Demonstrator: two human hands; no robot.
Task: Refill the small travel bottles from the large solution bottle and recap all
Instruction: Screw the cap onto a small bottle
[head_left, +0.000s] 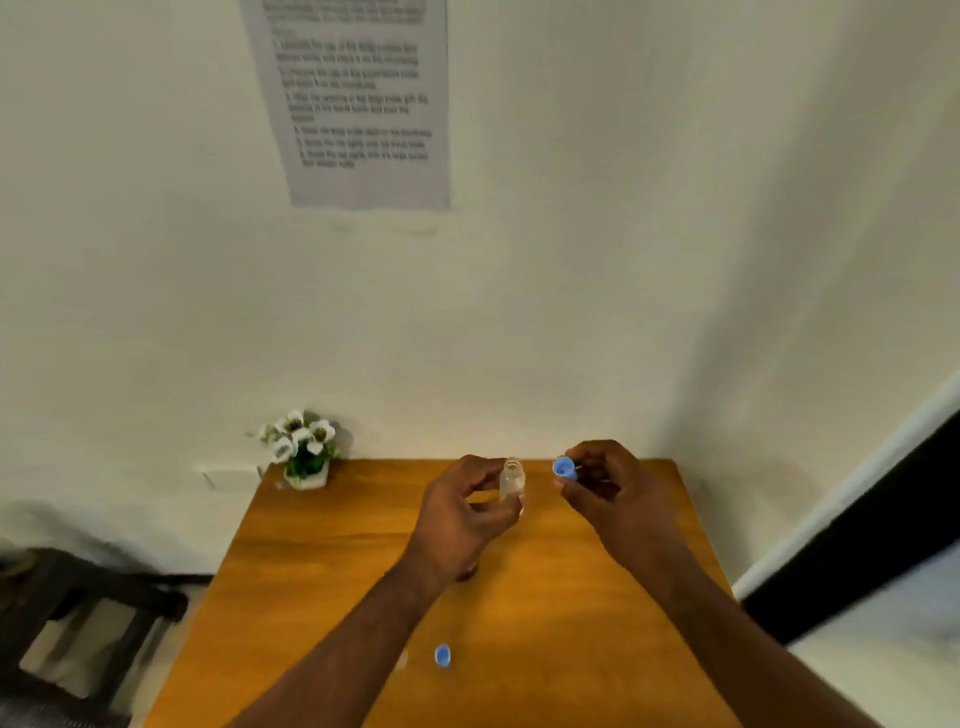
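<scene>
My left hand (462, 512) holds a small clear travel bottle (511, 478) upright above the far part of the wooden table (322, 571). The bottle's mouth is uncovered. My right hand (605, 483) pinches a blue cap (563, 466) just to the right of the bottle's neck, not touching it. A second blue cap (442, 655) lies on the table near me, between my forearms. No large solution bottle is in view.
A small pot of white flowers (304, 452) stands at the table's far left corner against the wall. A printed sheet (358, 104) hangs on the wall above. A dark chair (67, 613) stands left of the table.
</scene>
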